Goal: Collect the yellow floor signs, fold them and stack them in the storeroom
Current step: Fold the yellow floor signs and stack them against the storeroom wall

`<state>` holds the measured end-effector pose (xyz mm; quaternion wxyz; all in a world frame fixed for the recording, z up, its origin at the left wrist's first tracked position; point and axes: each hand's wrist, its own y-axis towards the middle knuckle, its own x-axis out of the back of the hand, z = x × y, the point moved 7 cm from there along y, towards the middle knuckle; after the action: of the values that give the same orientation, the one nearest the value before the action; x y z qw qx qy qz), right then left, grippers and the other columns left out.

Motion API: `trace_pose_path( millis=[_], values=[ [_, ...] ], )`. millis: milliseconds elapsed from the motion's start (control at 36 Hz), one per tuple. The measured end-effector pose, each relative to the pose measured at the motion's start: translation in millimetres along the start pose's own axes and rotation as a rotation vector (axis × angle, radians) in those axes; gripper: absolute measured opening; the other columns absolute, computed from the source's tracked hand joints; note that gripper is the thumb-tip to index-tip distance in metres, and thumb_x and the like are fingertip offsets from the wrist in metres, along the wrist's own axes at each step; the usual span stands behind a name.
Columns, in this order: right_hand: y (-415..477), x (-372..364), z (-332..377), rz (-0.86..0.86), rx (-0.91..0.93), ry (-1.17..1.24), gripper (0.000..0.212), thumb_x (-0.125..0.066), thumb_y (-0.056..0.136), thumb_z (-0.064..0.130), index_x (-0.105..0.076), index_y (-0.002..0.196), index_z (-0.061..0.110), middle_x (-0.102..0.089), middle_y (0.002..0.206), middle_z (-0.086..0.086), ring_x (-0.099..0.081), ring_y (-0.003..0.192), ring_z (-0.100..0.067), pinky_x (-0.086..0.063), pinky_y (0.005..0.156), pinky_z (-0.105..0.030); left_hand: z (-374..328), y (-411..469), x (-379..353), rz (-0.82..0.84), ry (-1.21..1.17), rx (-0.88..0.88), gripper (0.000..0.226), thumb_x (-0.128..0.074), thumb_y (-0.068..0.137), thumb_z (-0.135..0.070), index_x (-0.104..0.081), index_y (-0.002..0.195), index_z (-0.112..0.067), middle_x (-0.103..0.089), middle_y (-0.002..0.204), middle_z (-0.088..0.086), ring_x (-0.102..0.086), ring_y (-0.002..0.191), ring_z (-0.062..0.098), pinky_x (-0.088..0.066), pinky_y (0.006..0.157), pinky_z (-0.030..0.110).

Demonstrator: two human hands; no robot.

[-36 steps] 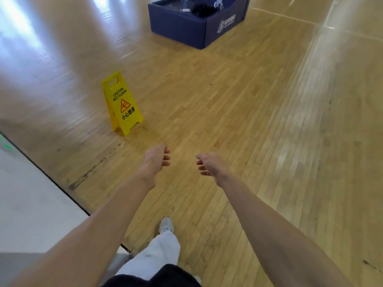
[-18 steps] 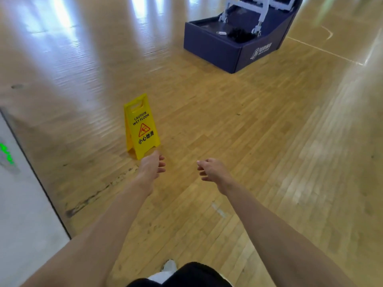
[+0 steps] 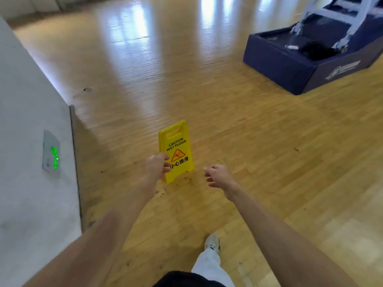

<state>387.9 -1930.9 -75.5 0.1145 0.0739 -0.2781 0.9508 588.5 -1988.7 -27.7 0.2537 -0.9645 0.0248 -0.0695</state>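
Observation:
A yellow floor sign [image 3: 177, 148] stands unfolded and upright on the wooden floor, straight ahead of me, with "CAUTION WET FLOOR" printed on its face and a handle slot at its top. My left hand [image 3: 156, 166] is stretched out, empty, with loosely curled fingers; it overlaps the sign's lower left edge in the view, and I cannot tell whether it touches it. My right hand [image 3: 218, 175] hangs in the air just right of the sign's foot, fingers apart and holding nothing.
A grey wall [image 3: 22, 125] with a green-lit panel [image 3: 51, 154] runs along the left. A dark blue padded base [image 3: 306, 65] with a white metal frame stands at the far right. My white-trousered leg and shoe [image 3: 212, 244] step forward below. Shiny wooden floor [image 3: 269, 162] extends all around.
I have walked closer to the sign, which now sits larger and nearer the middle of the view. Both hands have stayed stretched forward, and the left one now overlaps the sign's edge.

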Motion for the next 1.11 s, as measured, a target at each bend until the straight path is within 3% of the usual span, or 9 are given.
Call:
trace_pose_path(
  millis=[83,167,278,444,583,750,1000,1111],
  values=[
    [43,9,29,0.067,0.013,-0.022,0.011,-0.053,0.096,0.018,-0.060,0.093,0.010,-0.057,0.082,-0.003,-0.052,0.073,-0.016,-0.047,0.067,-0.031,-26,35,-16,-0.066,0.013,0.028,0.012,-0.049,0.089,-0.020,-0.056,0.092,-0.011,-0.057,0.087,0.007,-0.054,0.077,0.020,-0.040,0.064,0.028],
    [88,26,56,0.104,0.027,-0.043,0.011,-0.054,0.096,0.020,-0.060,0.095,0.011,-0.059,0.085,-0.003,-0.054,0.082,-0.020,-0.047,0.076,-0.036,-48,70,-35,-0.080,0.043,0.047,0.019,-0.050,0.088,-0.024,-0.056,0.099,-0.010,-0.059,0.095,0.008,-0.056,0.088,0.023,-0.042,0.073,0.032],
    [141,42,85,0.120,0.032,-0.070,0.016,-0.054,0.096,0.020,-0.059,0.081,0.016,-0.059,0.085,-0.002,-0.055,0.086,-0.022,-0.048,0.077,-0.037,-65,109,-51,-0.114,0.040,0.076,0.020,-0.050,0.088,-0.026,-0.058,0.099,-0.011,-0.060,0.097,0.008,-0.057,0.093,0.024,-0.043,0.080,0.034],
    [212,26,111,0.210,-0.003,-0.153,0.015,-0.053,0.097,0.023,-0.060,0.093,0.011,-0.061,0.097,-0.008,-0.056,0.090,-0.022,-0.051,0.084,-0.040,-70,167,-45,-0.185,-0.015,0.127,0.014,-0.049,0.091,-0.025,-0.056,0.084,-0.015,-0.058,0.093,0.008,-0.054,0.089,0.023,-0.042,0.071,0.031],
    [271,3,119,0.272,-0.059,-0.224,0.017,-0.054,0.097,0.026,-0.061,0.099,0.011,-0.062,0.102,-0.008,-0.058,0.093,-0.022,-0.052,0.088,-0.041,-69,227,-37,-0.209,-0.070,0.176,0.019,-0.047,0.094,-0.024,-0.057,0.097,-0.008,-0.057,0.091,0.008,-0.054,0.091,0.024,-0.043,0.079,0.034],
    [359,-18,135,0.249,-0.130,-0.287,0.013,-0.054,0.096,0.023,-0.059,0.090,0.013,-0.061,0.096,-0.006,-0.056,0.089,-0.021,-0.048,0.079,-0.037,-69,323,-29,-0.197,-0.119,0.258,0.025,-0.046,0.093,-0.026,-0.057,0.105,-0.007,-0.058,0.102,0.012,-0.054,0.089,0.023,-0.040,0.066,0.029],
    [456,-56,148,0.243,-0.261,-0.313,0.020,-0.052,0.098,0.028,-0.061,0.101,0.010,-0.059,0.095,-0.006,-0.055,0.087,-0.021,-0.048,0.078,-0.038,-65,421,-9,-0.168,-0.059,0.421,0.033,-0.045,0.094,-0.030,-0.054,0.113,-0.005,-0.059,0.102,0.011,-0.053,0.099,0.027,-0.039,0.098,0.044],
    [495,-63,146,0.232,-0.314,-0.318,0.021,-0.052,0.098,0.029,-0.060,0.103,0.010,-0.057,0.095,-0.006,-0.054,0.088,-0.020,-0.049,0.080,-0.038,-53,456,-8,-0.149,0.001,0.451,0.027,-0.041,0.097,-0.030,-0.057,0.100,-0.009,-0.059,0.106,0.011,-0.052,0.099,0.025,-0.037,0.090,0.039]
  ],
)
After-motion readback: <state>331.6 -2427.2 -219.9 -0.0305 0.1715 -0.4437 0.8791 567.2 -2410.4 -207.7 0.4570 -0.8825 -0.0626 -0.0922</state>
